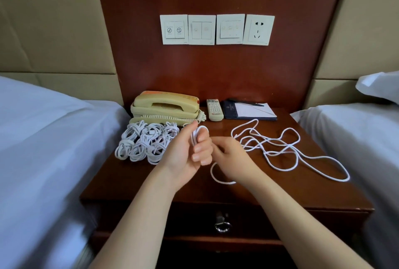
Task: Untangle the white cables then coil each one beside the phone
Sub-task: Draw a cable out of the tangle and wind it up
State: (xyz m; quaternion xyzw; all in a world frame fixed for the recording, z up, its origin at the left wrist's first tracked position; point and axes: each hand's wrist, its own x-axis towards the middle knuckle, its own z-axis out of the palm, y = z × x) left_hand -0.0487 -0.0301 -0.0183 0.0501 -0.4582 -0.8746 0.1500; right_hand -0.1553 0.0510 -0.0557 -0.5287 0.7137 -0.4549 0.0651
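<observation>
L hand [190, 154] grips a small coil of white cable [255, 120]. R hand [232, 160] pinches its loose run. Coiled cables [146, 143] lie by phone [166, 106].

Hotel guest room: left bed [43, 139] and right bed [356, 134] are flanking a worktop [291, 191] carrying corded phone [166, 106], remote [214, 109], notepad [252, 110]; switch plates [201, 29] are lining the wall.

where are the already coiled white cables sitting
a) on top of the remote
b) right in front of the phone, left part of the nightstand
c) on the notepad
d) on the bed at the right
b: the coiled cables lie piled just in front of the phone on the left part of the nightstand, while one loose cable sprawls across the right part.
</observation>
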